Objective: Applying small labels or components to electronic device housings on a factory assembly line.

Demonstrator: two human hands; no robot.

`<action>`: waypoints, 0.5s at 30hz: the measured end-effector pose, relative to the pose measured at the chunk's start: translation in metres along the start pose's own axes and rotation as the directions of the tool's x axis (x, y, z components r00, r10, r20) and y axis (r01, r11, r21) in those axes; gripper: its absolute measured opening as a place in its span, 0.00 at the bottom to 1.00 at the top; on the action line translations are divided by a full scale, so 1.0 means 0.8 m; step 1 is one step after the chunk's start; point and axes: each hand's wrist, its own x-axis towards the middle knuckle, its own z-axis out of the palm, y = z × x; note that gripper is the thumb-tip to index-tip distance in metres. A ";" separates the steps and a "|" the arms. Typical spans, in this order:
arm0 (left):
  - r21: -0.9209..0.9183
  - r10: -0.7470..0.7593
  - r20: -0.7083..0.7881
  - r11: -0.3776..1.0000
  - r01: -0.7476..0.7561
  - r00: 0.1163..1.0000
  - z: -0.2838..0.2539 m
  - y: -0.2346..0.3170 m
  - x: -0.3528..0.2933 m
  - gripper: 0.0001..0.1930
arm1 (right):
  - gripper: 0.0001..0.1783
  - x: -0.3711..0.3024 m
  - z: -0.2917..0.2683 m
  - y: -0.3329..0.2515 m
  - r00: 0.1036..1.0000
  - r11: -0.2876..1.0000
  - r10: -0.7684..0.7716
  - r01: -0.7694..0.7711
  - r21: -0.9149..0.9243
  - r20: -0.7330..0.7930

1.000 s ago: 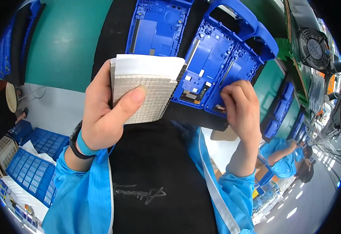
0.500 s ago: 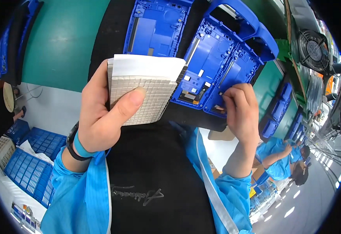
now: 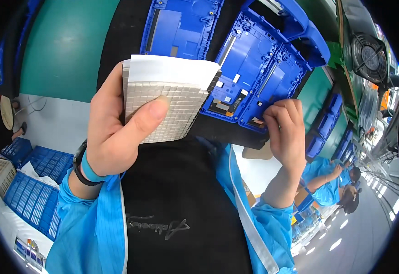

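My left hand grips a thick stack of grey pad sheets, scored into small squares, thumb flat on top. A strip of white backing paper shows bare along the stack's far edge. To the right, my right hand is closed in a pinch over the near end of an open blue plastic casing; whatever its fingertips hold is hidden. Just beyond those fingertips, a small white square lies on the casing's right half. Several white pads and a dark part sit in the left half.
Another blue casing lies on the black mat beyond the stack. Green table surface extends at left, with blue crates below. At right are a fan, more blue casings and a co-worker in blue.
My right fingertips have drawn slightly nearer to me, and the small white square beside them shows more plainly. My left hand keeps its hold on the stack. The whole view has shifted a little.
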 end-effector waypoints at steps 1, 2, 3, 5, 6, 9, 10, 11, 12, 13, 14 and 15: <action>-0.006 -0.007 0.005 1.000 0.007 1.000 0.000 -0.001 -0.001 0.23 | 0.06 0.000 0.000 0.000 1.000 1.000 -0.001 0.001 -0.001 0.000; -0.012 -0.013 0.010 1.000 0.013 1.000 -0.001 -0.001 -0.001 0.23 | 0.06 -0.001 0.000 -0.001 1.000 1.000 -0.003 0.003 -0.010 0.001; -0.013 -0.010 0.010 1.000 0.010 1.000 0.000 -0.001 -0.002 0.23 | 0.06 -0.002 0.000 -0.002 1.000 1.000 -0.005 0.005 -0.019 0.001; -0.016 -0.018 0.003 1.000 0.019 1.000 0.001 -0.002 0.001 0.23 | 0.06 0.001 0.001 0.000 1.000 1.000 0.001 0.000 -0.019 0.007; -0.015 -0.023 0.002 1.000 0.023 1.000 0.001 -0.003 0.003 0.23 | 0.06 0.002 0.002 0.002 1.000 1.000 0.005 -0.005 -0.023 0.010; -0.020 -0.001 0.010 1.000 0.001 1.000 0.000 -0.003 0.000 0.22 | 0.07 0.002 0.000 0.000 1.000 0.999 -0.008 0.008 -0.043 0.008; -0.028 -0.002 0.010 1.000 0.002 1.000 0.000 -0.003 0.000 0.22 | 0.07 0.002 -0.001 0.000 1.000 0.999 -0.007 0.008 -0.044 0.008; -0.036 -0.003 0.009 0.999 0.004 1.000 0.001 -0.003 0.000 0.22 | 0.08 0.001 -0.001 0.001 1.000 1.000 0.019 -0.018 0.003 -0.010; -0.036 -0.003 0.010 0.999 0.003 1.000 0.001 -0.002 0.000 0.22 | 0.09 0.001 -0.002 0.001 0.999 0.998 0.045 -0.044 0.051 -0.027; -0.043 -0.009 0.020 0.999 0.010 1.000 0.001 -0.002 0.000 0.22 | 0.09 0.000 -0.002 0.002 0.999 0.998 0.045 -0.043 0.051 -0.027; -0.048 -0.015 0.030 0.999 0.016 0.999 0.002 -0.002 0.000 0.22 | 0.09 0.000 -0.003 0.002 0.999 0.999 0.037 -0.036 0.032 -0.026; -0.048 -0.014 0.030 0.999 0.015 0.999 0.003 -0.001 0.000 0.22 | 0.10 0.000 -0.003 0.002 0.999 0.999 0.030 -0.029 0.013 -0.026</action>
